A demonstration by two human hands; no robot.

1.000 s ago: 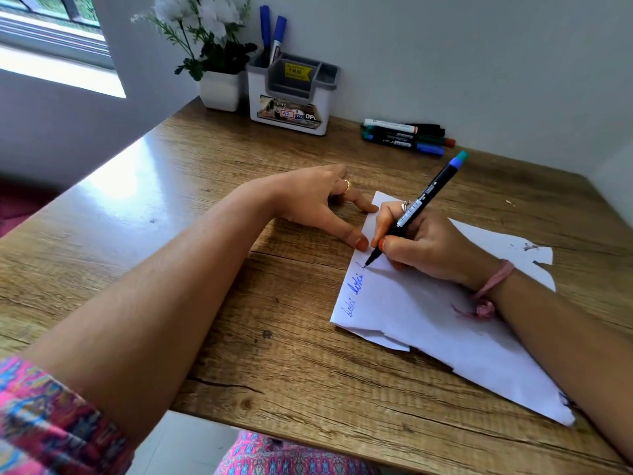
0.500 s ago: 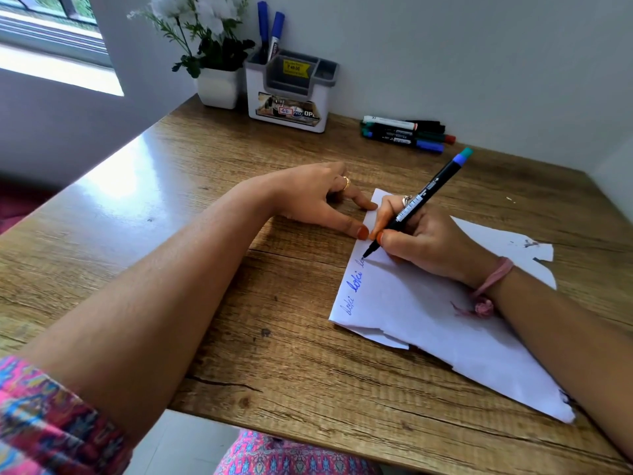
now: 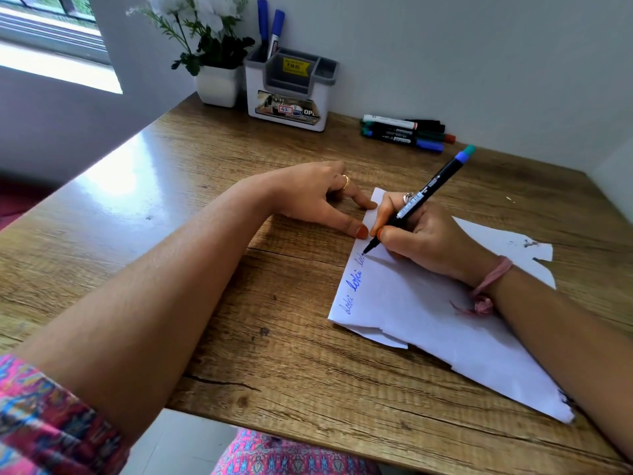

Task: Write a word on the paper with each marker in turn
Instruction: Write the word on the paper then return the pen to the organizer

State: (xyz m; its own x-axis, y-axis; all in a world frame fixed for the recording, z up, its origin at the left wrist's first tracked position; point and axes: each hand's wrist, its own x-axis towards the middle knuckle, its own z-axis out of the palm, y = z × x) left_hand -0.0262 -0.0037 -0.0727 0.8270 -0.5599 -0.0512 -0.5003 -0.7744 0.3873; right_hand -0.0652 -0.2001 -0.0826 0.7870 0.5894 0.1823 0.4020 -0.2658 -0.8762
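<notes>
Right hand [image 3: 428, 238]: grips marker [image 3: 421, 198], tip on paper [image 3: 428, 313] at its left edge.
Left hand [image 3: 318, 197]: relaxed, fingertips pinning paper's corner.
Spare markers [image 3: 406, 132]: far bench [image 3: 205, 186] edge, lying crosswise, nearer right hand.

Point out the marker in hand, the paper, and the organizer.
marker [image 3: 423, 200], head view, mid-barrel above the right hand
paper [image 3: 404, 303], head view, bare area below the writing
organizer [image 3: 291, 94], head view, white front wall

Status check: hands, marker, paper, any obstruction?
Right hand grips marker, tip on paper. Left hand steadies paper edge. Third word underway. Nothing obstructing.
</notes>
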